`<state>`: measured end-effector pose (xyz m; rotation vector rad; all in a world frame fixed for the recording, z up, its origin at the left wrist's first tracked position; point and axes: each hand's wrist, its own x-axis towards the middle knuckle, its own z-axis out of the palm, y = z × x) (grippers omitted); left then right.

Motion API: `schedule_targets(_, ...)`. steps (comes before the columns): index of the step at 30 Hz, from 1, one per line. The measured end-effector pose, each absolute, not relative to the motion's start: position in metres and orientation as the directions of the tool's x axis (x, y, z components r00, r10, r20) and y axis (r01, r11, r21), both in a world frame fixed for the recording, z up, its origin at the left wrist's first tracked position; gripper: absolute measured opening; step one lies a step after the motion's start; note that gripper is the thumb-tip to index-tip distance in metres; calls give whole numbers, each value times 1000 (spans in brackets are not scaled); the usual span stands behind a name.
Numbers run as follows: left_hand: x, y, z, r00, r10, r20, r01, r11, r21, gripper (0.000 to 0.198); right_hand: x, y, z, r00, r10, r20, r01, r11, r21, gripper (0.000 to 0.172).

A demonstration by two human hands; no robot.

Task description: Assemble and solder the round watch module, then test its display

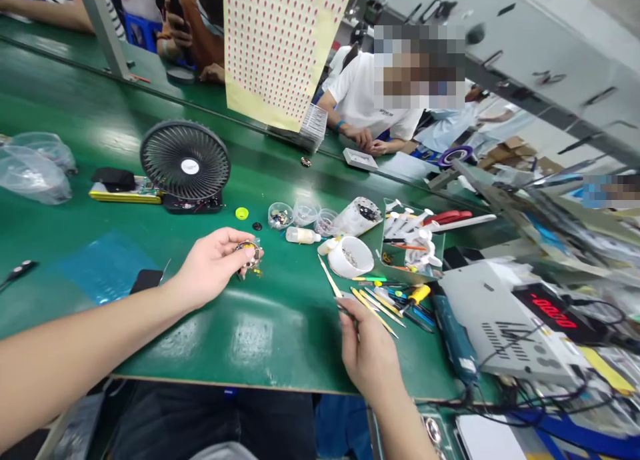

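My left hand (213,267) pinches a small round metal watch-like part (249,255), with some yellow on it, above the green bench. Its fine details are too small to read. A lime-green cap (242,213) and a small black disc (257,226) lie just beyond these fingers. On the right, my right hand (367,343) is closed on the near end of a slim pale stick-like tool (329,277), whose far end points away to the left. Several thin hand tools (383,307) and a yellow-handled screwdriver (419,295) are beside this hand.
A black fan (185,160) stands at the back left, near plastic bags (37,167). Small parts cups (281,216), a white tub (351,257) and a tool holder (413,240) occupy the middle right. A grey instrument box (505,320) sits at right. A co-worker (377,107) sits opposite.
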<state>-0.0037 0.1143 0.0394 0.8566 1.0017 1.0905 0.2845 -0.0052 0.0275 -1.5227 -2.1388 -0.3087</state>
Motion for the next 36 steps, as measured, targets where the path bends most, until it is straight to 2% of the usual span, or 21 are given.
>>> schedule_targets(3,-5,114,40,158,969,-192,-291,231,928,47,258,22,42,-252,857,450,816,438,-377,25)
schedule_targets(6,-4,111,37,191,963,-189,-276,238,931,45,233,62,45,-277,892,356,697,442,-565,21)
schedule_targets(8,-3,108,34,226,953,-202,-256,258,932,45,219,88,38,-286,930,231,623,364,-692,15)
schedule_targets(10,-1,106,32,265,941,-209,-229,272,935,43,211,104,27,-261,958,122,555,252,-793,21)
schedule_targets(13,-1,104,30,312,928,-202,-198,271,942,40,209,106,14,-163,981,102,426,163,-890,27)
schedule_targets(16,0,103,28,330,924,-194,-176,262,949,39,213,90,16,-92,979,183,295,203,-934,23)
schedule_targets(20,3,100,24,362,905,-223,-141,289,947,38,212,75,28,-54,957,284,256,288,-923,18)
schedule_targets(24,4,93,21,395,900,-184,-92,237,967,37,199,71,30,-1,993,115,229,112,-967,12)
schedule_targets(28,1,89,19,387,914,-120,-46,149,988,38,189,69,25,-152,986,-63,141,-42,-989,19)
schedule_targets(32,-1,89,16,370,919,-137,-19,155,988,47,187,70,19,-104,989,-101,69,-95,-993,16)
schedule_targets(36,1,91,11,308,949,-64,53,50,997,49,186,73,16,-23,994,-105,8,-105,-994,24)
